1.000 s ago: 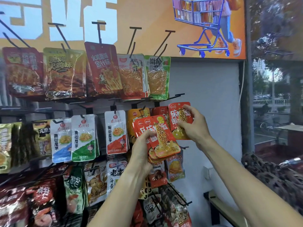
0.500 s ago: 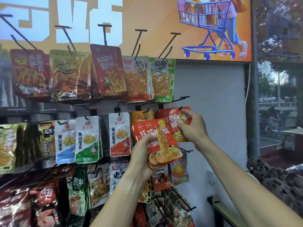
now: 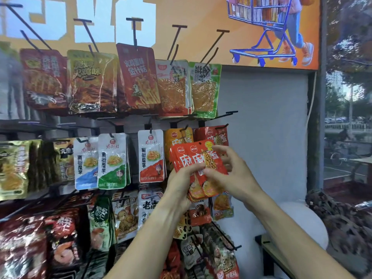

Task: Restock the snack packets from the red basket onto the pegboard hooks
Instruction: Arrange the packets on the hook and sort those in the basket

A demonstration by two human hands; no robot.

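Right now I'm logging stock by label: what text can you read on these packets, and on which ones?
"南街村" and "南街魔芋": white hanging packets, middle row.
"金针菇": red top-row packet.
"火鸡味": yellow top-row packet.
"麻": held red packets, gripped by the left hand and the right hand.
All other print, including the wall sign, is too blurred or too small to read.

Counts: 2 hands, left hand [image 3: 182, 185] and right hand [image 3: 231, 174], both on one fan of red packets [image 3: 198, 168]; at least 3 packets visible in it, exact number unclear. Just behind the grip: 2 hooks of similar orange/red packets [image 3: 218, 135]. Left of the grip: 3 white packet stacks [image 3: 151, 156]. Above the grip: 5 larger packet stacks [image 3: 138, 77]. Below: too jumbled to count.
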